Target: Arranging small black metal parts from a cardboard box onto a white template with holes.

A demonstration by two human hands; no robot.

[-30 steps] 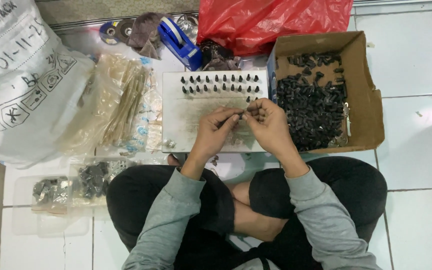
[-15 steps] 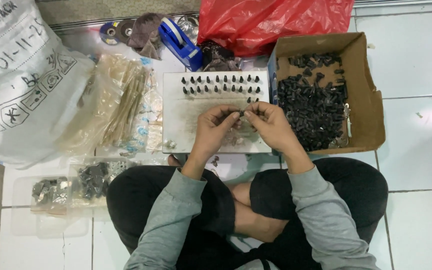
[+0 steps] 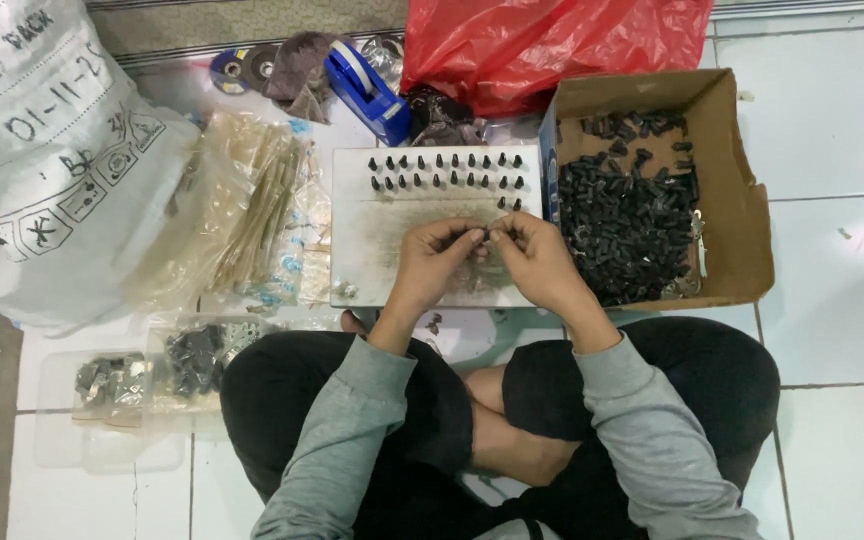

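Observation:
My left hand (image 3: 434, 262) and my right hand (image 3: 536, 258) meet over a pale work board (image 3: 372, 250) on the floor, fingertips pinched together on a small dark part (image 3: 486, 234) that is mostly hidden by the fingers. Rows of small black pieces (image 3: 444, 172) stand upright along the board's far edge. Just right of my right hand, an open cardboard box (image 3: 742, 210) holds a heap of black parts (image 3: 628, 222). I sit cross-legged in dark trousers and grey sleeves.
A large white printed sack (image 3: 42, 160) lies at the left, beside clear bags of thin tan strips (image 3: 252, 215). A blue tape dispenser (image 3: 364, 88) and a red plastic bag (image 3: 552, 45) lie behind the board. Small clear bags of dark parts (image 3: 167, 365) rest near my left knee.
Both hands have drawn slightly nearer to me over the board and stay pinched together; the rest is unchanged.

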